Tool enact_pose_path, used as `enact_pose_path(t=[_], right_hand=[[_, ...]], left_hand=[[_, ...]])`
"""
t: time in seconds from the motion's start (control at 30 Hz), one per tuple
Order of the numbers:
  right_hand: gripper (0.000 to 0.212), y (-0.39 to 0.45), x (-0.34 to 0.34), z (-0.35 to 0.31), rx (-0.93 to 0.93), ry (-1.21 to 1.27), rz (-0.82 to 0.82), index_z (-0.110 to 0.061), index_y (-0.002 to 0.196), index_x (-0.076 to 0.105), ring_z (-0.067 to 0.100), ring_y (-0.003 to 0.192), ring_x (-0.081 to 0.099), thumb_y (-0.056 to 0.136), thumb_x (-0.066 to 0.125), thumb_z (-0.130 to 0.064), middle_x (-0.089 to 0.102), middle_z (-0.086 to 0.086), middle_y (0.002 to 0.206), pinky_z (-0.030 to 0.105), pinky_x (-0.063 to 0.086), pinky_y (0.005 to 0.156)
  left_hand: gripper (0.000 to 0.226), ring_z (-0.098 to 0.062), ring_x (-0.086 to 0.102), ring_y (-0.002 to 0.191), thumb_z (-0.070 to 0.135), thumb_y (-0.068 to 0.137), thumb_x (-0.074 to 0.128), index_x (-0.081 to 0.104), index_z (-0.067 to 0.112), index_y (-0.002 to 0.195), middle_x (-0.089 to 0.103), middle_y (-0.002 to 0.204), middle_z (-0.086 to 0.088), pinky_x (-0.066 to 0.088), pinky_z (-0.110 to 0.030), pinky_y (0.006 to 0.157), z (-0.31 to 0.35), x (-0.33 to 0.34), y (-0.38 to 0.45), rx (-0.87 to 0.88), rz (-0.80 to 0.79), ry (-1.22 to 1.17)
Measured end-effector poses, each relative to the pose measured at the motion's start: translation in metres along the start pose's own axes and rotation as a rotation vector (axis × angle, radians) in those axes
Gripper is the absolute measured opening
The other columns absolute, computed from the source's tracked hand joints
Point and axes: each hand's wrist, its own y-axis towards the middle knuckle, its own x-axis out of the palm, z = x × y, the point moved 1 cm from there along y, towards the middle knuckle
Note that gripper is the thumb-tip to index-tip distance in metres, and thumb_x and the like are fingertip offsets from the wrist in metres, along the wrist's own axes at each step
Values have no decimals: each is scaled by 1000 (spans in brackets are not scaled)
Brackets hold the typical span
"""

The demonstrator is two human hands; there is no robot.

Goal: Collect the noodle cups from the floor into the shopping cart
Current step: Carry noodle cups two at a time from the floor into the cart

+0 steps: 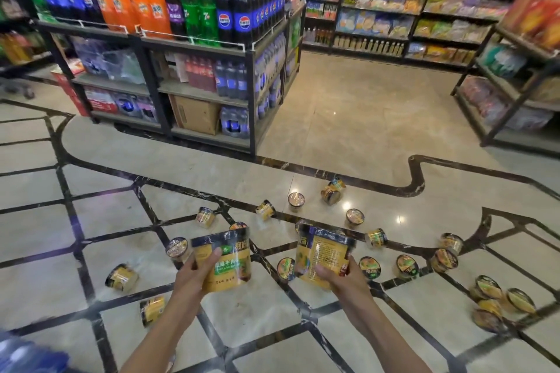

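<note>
On the tiled floor [248,321] of a supermarket aisle, beside a display rack of soft-drink bottles [169,6], two noodle cups are seen lifted at once: one yellow cup [225,260] is gripped by the left hand [197,272], thumb laid across its label, while a second cup [322,254] is clasped from below by the right hand [339,277], the two hands held apart at about the same height. Well over a dozen further cups are left scattered across the tiles, among them a tipped cup [121,277] at the left, another cup [153,309] nearer the camera, a loose row of cups [407,265] to the right and a small heap of cups [500,303] at the far right edge. No shopping cart can be made out with certainty; only a blurred blue shape [27,354] is caught at the lower left corner. Collection is judged to be at an early stage, with most of the spill yet to be gathered
</note>
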Motion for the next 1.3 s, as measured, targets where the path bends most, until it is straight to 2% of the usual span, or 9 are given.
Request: enact_pose_path(t=[0.1,0.3,0.43,0.63,0.77,0.9,1.0,1.13,1.3], right_hand=[[108,4,8,-9,-8,16,-51,-19,115,58,24,102,67,19,93,-53,73,2,105,45,48,98],[106,19,57,-25,-11,-19,-250,-16,119,55,25,101,68,26,96,-46,72,5,106,48,47,98],[100,25,123,-28,-32,-72,-468,-13,110,59,26,94,70,21,96,-45,74,9,100,41,53,86],[77,-18,239,-14,-7,-235,-949,-5,110,62,18,86,72,45,94,-31,75,7,96,20,55,66],[76,-86,298,17,21,-317,-1235,-10,109,60,17,88,71,44,94,-30,75,2,94,23,54,70],[96,-182,336,60,20,-415,-1519,-12,107,63,21,91,71,24,94,-48,74,4,99,28,57,72],[100,-260,348,98,58,-480,-1716,-5,111,63,28,95,69,26,96,-45,73,11,103,41,57,84],[93,-379,340,148,71,-624,-1985,0,116,59,29,92,70,38,96,-35,72,13,103,34,58,77],[103,-519,287,205,185,-675,-2255,-6,118,56,20,93,71,29,95,-42,74,5,101,30,58,77]], left_hand=[[57,-27,69,91,33,65,76,61,11,115,72,103,-10,54,-36,71,7,-6,-6,-4,19,-10],[97,-26,69,87,54,21,91,63,10,103,74,92,-7,54,-38,73,26,-43,-39,20,131,-66],[76,-28,67,86,41,40,88,62,7,103,74,90,-11,52,-42,79,37,-90,-83,75,316,-171],[67,-35,68,93,37,56,76,61,3,112,72,100,-17,56,-46,79,19,-159,-199,210,731,-344],[84,-27,71,79,54,36,90,65,5,100,74,85,-10,57,-39,73,-15,-185,-298,292,1001,-457],[15,-11,63,45,12,85,66,62,1,93,71,64,-5,51,-21,43,-60,-195,-402,379,1302,-576],[9,-9,66,50,10,85,65,62,7,93,72,66,1,53,-22,47,-103,-191,-484,418,1513,-639],[14,-13,69,63,19,82,69,63,13,94,73,78,-1,54,-27,60,-161,-154,-593,440,1789,-720],[29,-21,68,77,29,75,75,63,12,96,73,90,-8,55,-31,66,-231,-89,-704,452,2033,-891]])
